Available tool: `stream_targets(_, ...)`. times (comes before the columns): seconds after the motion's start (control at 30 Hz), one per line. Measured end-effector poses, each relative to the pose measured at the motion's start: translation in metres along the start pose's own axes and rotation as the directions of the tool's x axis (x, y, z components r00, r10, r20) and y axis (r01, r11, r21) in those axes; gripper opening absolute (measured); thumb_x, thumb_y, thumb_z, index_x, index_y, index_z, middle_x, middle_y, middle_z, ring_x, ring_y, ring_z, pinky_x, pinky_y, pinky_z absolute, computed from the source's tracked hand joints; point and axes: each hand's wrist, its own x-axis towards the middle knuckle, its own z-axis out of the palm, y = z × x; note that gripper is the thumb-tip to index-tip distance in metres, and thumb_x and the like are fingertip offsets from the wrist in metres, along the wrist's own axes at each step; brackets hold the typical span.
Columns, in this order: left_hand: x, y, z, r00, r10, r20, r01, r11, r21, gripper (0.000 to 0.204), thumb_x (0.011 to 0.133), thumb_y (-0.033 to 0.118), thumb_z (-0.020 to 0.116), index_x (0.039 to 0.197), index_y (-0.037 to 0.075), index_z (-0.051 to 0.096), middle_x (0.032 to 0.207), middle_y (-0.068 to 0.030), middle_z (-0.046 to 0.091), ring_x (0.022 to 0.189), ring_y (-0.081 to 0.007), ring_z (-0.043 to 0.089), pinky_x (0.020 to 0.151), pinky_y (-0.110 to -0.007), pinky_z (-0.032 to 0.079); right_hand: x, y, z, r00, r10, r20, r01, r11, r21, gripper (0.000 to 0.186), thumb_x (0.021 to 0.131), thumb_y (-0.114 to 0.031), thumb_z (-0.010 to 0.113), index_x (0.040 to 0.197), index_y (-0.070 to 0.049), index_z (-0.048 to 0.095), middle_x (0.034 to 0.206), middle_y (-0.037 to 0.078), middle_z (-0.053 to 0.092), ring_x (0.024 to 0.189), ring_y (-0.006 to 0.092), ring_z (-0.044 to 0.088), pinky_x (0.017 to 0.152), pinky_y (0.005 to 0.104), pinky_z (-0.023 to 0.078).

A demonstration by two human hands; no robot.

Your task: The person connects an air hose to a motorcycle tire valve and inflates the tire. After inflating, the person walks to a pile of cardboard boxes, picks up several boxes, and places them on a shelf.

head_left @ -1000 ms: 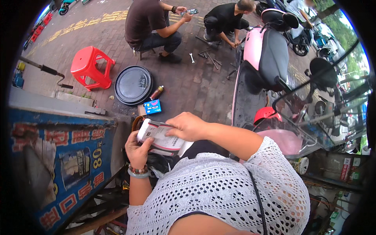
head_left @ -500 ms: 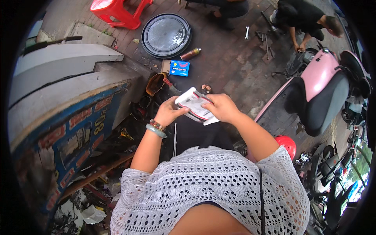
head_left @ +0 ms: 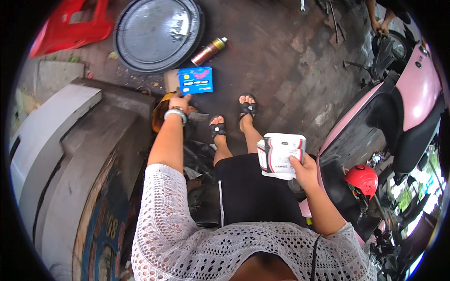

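Since half a second ago the left hand [head_left: 179, 101] has let go of the white packet [head_left: 280, 155] and reached down toward the blue box [head_left: 196, 80] on the brick pavement [head_left: 281, 61]; whether its fingers touch the box I cannot tell. A round black lid [head_left: 157, 33], a spray can [head_left: 209, 51] and a pink scooter [head_left: 412, 98] stand around. Right hand [head_left: 304, 171] fingers are clenched on the packet, held above the lap.

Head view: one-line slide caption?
Right hand holds a white packet; left hand reaches down beside a blue box on brick paving.
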Motion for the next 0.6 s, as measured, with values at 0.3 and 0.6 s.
stream_targets(0.3,0.111,-0.034,0.074,0.973,-0.231,-0.007,0.229,0.969,-0.097,0.075,0.082,0.032,0.072,0.136,-0.007,0.039,0.108,-0.0189,0.067,0.094,-0.0280,0.066,0.087,-0.038,0.049,0.016,0.060,-0.009,0.962,0.168,-0.213,-0.123,0.970,0.207,0.026,0.093,-0.015,0.062,0.114,0.001,0.060,0.104,0.006,0.067,0.090,0.0116,0.061,0.081,0.0267,0.049)
stream_targets(0.6,-0.121,0.095,0.101,0.871,0.058,0.487,0.373,0.566,-0.735,0.009,0.089,0.016,0.065,0.090,0.009,0.059,0.076,0.0003,0.059,0.063,-0.0105,0.054,0.058,-0.026,0.044,-0.028,0.031,0.007,0.980,0.052,-0.194,0.070,0.817,0.572,0.032,0.094,-0.008,0.056,0.125,0.000,0.052,0.119,0.008,0.061,0.110,0.0186,0.058,0.096,0.0349,0.045)
